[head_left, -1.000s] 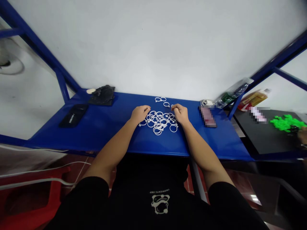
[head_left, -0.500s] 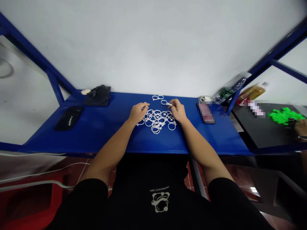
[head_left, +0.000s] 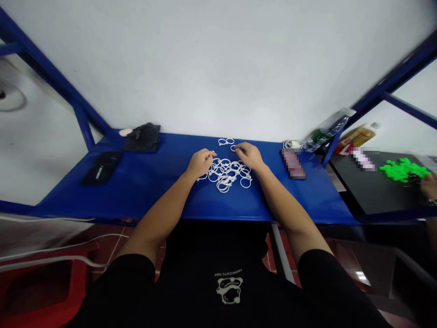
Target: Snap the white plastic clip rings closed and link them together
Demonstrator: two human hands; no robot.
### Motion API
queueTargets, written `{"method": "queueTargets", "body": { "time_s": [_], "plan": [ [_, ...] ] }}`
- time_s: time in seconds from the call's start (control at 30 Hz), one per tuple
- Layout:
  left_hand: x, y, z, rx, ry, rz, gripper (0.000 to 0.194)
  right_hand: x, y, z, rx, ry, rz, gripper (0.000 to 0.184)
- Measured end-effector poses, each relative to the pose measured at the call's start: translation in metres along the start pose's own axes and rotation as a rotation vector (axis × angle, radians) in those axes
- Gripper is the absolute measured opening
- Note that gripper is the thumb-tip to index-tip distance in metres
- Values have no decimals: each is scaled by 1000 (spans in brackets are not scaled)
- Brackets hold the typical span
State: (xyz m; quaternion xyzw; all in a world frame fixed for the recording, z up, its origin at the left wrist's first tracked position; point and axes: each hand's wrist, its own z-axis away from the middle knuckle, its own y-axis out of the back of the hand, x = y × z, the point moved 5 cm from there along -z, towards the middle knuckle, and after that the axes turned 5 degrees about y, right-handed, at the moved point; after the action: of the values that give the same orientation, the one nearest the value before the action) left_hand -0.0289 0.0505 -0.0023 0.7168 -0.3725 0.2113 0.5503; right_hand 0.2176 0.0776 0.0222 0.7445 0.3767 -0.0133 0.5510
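Several white plastic rings [head_left: 224, 169] with small tabs lie in a loose, overlapping pile on the blue table [head_left: 164, 191]. At the pile's left edge my left hand [head_left: 200, 164] is closed in a pinch, a bit of white showing at its fingertips; the rest of that piece is hidden. My right hand [head_left: 251, 156] hovers over the pile's far right side, thumb and fingers pinched at a white ring [head_left: 232, 148] that is partly covered by them. Beyond it, a pair of white rings [head_left: 226, 141] lies side by side near the wall.
A black plastic bag [head_left: 145, 136] and a dark pouch [head_left: 101, 168] lie on the left. To the right are a blurred-out phone [head_left: 293, 164], a coiled white cable [head_left: 292, 144] and a clear bottle [head_left: 327, 130]. Another person's hand [head_left: 429, 186] is beside green pieces [head_left: 404, 169] on a black table.
My right hand has shifted slightly left, its fingers now covering more of the ring there. My left hand keeps its pinch beside the pile. The view has tilted a little.
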Motion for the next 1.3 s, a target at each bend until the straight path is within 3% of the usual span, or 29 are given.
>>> {"method": "queueTargets", "body": {
  "time_s": [0.2, 0.37, 0.6, 0.87, 0.97, 1.1, 1.3],
  "plan": [
    [2, -1, 0, -29, -16, 22, 38, 14, -24, -48, -252, 62, 163, 55],
    [3, 2, 0, -52, -23, 18, 42, 14, -42, -60, -425, 8, 293, 60],
    [7, -1, 1, -66, -79, 49, 45, 15, -32, -38, -417, 7, 338, 45],
    [8, -3, 3, -44, -156, 57, 46, 55, 6, 6, -446, -131, 386, 26],
    [8, -4, 3, -22, -164, 44, 45, 63, 16, 26, -385, -187, 378, 20],
    [7, -4, 4, -23, -159, 43, 49, 64, 22, 42, -263, -221, 394, 20],
    [8, -10, 9, -139, -64, 55, 48, 55, 19, 33, -343, -205, 355, 30]
  ]
}}
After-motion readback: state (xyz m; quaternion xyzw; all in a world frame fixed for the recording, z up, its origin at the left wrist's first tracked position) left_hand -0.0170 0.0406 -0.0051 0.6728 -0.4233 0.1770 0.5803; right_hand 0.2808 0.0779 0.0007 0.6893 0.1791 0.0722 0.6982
